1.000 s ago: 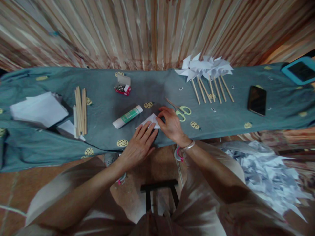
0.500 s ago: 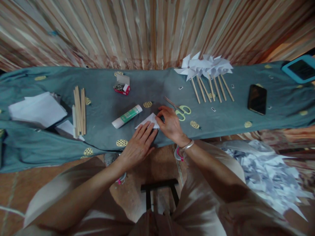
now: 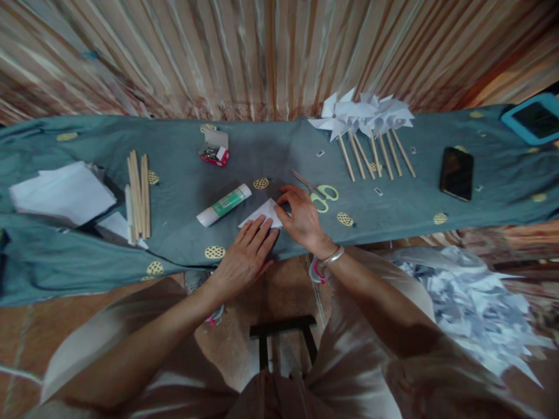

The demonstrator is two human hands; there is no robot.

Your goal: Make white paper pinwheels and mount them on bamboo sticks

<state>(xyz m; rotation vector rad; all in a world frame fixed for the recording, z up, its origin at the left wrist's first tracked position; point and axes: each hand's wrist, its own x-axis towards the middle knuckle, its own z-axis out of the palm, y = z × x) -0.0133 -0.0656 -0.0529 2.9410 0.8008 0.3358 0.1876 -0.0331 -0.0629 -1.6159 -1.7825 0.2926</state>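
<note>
- You have a cloth-covered table (image 3: 271, 152) before you.
- Under your fingers (image 3: 258, 226): folded white paper (image 3: 268, 209).
- Just left of them: a glue stick (image 3: 224, 205); beyond it, an open red box (image 3: 215, 148).
- Well left: wooden sticks (image 3: 138, 198), white sheets (image 3: 63, 192).
- Just right of your fingers: scissors (image 3: 316, 192).
- Farther right and beyond them: paper pinwheels (image 3: 367, 113).
- Far right: a phone (image 3: 456, 173), a blue-framed device (image 3: 535, 119).

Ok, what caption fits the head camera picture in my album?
Left hand and right hand on a white paper triangle, pinwheels, glue stick and scissors nearby.

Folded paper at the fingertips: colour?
White; the folded paper shows best in the head view, the only one.
</note>
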